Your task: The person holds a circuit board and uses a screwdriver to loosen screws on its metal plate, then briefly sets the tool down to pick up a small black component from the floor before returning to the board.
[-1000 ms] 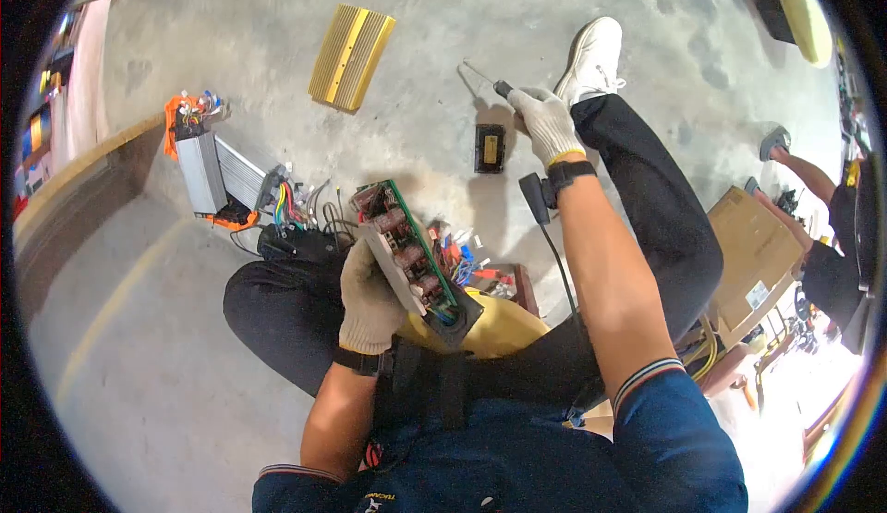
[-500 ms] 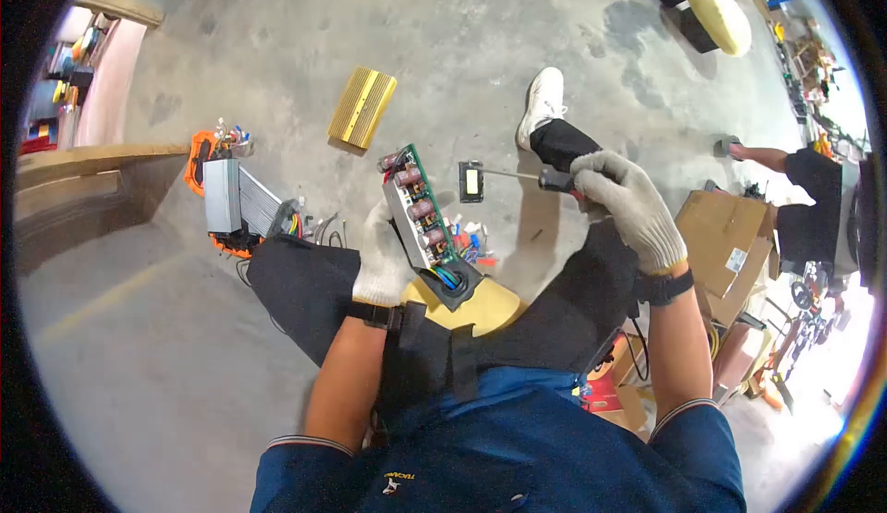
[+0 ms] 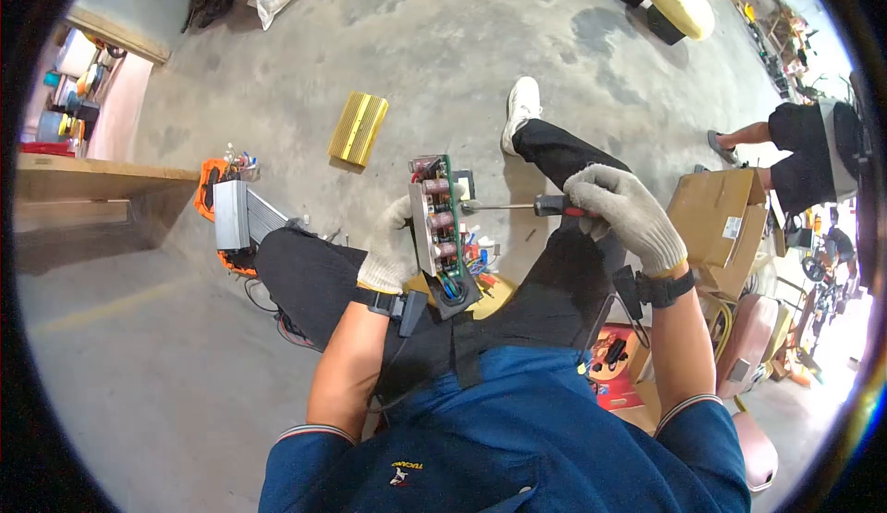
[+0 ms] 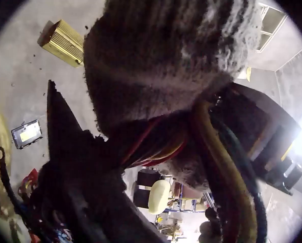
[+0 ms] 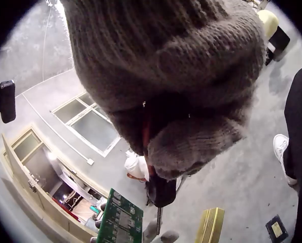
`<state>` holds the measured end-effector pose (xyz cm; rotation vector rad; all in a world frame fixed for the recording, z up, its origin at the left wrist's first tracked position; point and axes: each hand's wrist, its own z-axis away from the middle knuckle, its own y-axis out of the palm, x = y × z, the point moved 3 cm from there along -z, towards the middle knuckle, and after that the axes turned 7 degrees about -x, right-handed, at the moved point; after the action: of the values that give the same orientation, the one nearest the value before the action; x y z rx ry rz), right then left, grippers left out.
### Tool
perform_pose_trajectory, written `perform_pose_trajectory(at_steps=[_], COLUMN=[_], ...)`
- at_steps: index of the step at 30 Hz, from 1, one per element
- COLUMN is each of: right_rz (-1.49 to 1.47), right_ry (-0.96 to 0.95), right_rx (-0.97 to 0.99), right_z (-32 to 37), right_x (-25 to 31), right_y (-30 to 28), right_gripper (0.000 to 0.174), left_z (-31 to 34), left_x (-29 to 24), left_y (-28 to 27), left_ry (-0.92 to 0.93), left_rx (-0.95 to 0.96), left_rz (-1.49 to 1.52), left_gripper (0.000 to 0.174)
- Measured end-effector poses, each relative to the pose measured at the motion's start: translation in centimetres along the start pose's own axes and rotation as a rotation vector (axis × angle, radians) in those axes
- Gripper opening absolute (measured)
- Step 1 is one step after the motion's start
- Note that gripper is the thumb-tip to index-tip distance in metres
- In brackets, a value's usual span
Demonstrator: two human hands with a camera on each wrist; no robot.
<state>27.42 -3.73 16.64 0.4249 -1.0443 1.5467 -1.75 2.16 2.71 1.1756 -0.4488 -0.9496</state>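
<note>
the left grip [image 3: 386, 252] is closed round the circuit-board assembly [image 3: 441, 222] between the legs [image 3: 309, 277], on its metal plate [image 3: 423, 226] side, seemingly to leave the green board [image 5: 121, 220] facing the screwdriver [image 3: 540, 205]. the right grip [image 3: 628, 213] is curled firmly round that handle; i cannot tell if the tip touches. the assembly looks long and narrow, with a row of reddish-brown cylindrical components [image 3: 434, 186] and blue wires [image 3: 452, 287] at one end.
</note>
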Motion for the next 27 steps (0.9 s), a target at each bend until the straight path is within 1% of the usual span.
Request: perform_pose_trajectory(at_steps=[1,2,4,7,11,14,16,17,19,23,25,26,27], right_rz=[0.002,-0.001,0.002,0.025,0.029,0.027,0.024,0.021,0.017,-0.014,-0.035,-0.036,-0.022], right_ry=[-0.002,-0.002,0.002,-0.003,0.001,0.018,0.022,0.025,0.006,0.022,-0.005,-0.008,0.005], right_rx=[-0.002,-0.006,-0.006,-0.01,0.002,-0.009,-0.001,-0.006,0.012,-0.009,0.001,-0.004,-0.007], right_z=[0.1,0.3,0.5,0.7,0.8,1.0,1.1,1.0,0.9,1.0,1.0,1.1,1.2], right_x=[-0.1,-0.2,-0.2,-0.3,-0.4,-0.4,-0.5,-0.6,-0.9,-1.1,-1.1,-1.1,-1.1], right_y=[0.0,-0.1,-0.1,-0.2,-0.1,-0.1,-0.2,-0.2,-0.3,-0.5,-0.5,-0.6,-0.6], right_gripper=[0.027,0.027,0.028,0.03,0.031,0.031,0.031,0.031,0.031,0.03,0.03,0.03,0.03], left_z=[0.2,0.1,0.1,0.0,-0.1,-0.1,-0.1,-0.1,-0.1,0.2,0.0,0.0,0.0], left_x=[0.0,0.0,0.2,0.2,0.3,0.4,0.3,0.2,0.2,0.3,0.2,0.2,0.2], left_y=[0.3,0.3,0.3,-0.1,-0.3,0.1,0.3,0.3,0.1,0.7,-0.2,-0.4,-0.5], left_ry=[0.014,0.01,-0.08,-0.128,-0.13,-0.156,-0.113,-0.119,-0.083,-0.078,-0.06,-0.06,-0.06], left_rx=[-0.076,-0.074,0.013,0.019,0.014,0.048,-0.014,-0.014,-0.081,-0.012,-0.076,-0.07,-0.107], left_rz=[-0.043,-0.046,0.084,0.056,0.104,0.051,-0.05,-0.053,-0.128,-0.07,-0.063,-0.066,-0.111], left_gripper=[0.061,0.061,0.047,0.046,0.047,0.046,0.047,0.047,0.055,0.048,0.048,0.048,0.048])
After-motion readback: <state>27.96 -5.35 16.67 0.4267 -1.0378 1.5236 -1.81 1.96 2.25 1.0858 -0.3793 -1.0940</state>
